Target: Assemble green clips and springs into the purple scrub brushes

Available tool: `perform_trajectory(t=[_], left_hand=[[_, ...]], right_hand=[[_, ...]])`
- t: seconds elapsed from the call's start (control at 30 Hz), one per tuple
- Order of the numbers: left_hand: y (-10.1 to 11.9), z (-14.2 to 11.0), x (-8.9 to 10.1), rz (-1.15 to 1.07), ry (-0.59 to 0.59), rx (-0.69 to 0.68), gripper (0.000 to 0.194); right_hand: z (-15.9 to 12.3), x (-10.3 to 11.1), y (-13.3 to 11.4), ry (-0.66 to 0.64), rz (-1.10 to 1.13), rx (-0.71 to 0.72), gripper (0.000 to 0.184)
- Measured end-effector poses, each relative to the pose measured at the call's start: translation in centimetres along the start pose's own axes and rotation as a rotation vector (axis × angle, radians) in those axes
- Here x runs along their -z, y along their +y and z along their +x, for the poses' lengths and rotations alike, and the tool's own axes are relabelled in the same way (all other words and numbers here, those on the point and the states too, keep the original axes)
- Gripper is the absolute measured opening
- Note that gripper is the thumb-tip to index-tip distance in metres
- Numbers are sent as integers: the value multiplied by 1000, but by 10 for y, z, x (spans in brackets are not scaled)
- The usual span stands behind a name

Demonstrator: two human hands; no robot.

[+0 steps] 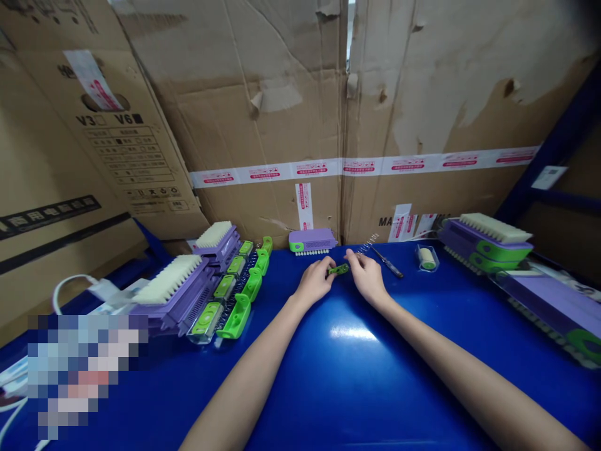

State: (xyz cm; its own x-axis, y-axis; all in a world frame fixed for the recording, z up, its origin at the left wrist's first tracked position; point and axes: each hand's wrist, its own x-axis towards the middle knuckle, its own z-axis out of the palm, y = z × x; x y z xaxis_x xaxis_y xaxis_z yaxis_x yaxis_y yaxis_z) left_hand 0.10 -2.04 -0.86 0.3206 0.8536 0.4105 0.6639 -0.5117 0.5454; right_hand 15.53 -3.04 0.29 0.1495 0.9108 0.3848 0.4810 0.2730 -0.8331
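My left hand (316, 279) is closed on one end of a small green plastic part (339, 269), just above the blue table. My right hand (369, 277) has its fingers pinched together, close to the free end of that part. A thin metal coil spring (368, 244) runs up and away from the right fingertips, which hide its near end. To the right of that hand lies a screwdriver (387, 261). Straight ahead, a purple and green brush (313, 240) rests bristles down against the cardboard.
Purple brush bodies (188, 288) with pale bristles stand at left, beside rows of green parts (235, 316) and several springs. A small clear container (426, 257) and stacked brushes (488, 241) are at right. Cardboard walls (272, 125) close off the back. White cables (70, 279) lie at far left.
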Motion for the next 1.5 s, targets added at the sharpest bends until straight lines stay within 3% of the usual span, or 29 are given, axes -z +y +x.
perform_trajectory(t=[0.2,0.37,0.57,0.97,1.27,1.5], left_hand=[[-11,5,-2,-374,95,134,18],[-12,5,-2,-350,81,139,20],[-14,5,-5,-323,71,144,19],[-6,3,0,-362,69,165,31],[-9,6,-1,-467,22,209,40],[-7,5,-1,-370,31,153,33]], right_hand=[[8,-16,4,-132,400,-221,42],[11,-15,9,-118,656,-278,40],[8,-10,11,-152,650,-207,42],[4,-4,8,-232,682,-201,45],[9,1,10,-286,938,-311,25],[7,3,7,-343,908,-286,17]])
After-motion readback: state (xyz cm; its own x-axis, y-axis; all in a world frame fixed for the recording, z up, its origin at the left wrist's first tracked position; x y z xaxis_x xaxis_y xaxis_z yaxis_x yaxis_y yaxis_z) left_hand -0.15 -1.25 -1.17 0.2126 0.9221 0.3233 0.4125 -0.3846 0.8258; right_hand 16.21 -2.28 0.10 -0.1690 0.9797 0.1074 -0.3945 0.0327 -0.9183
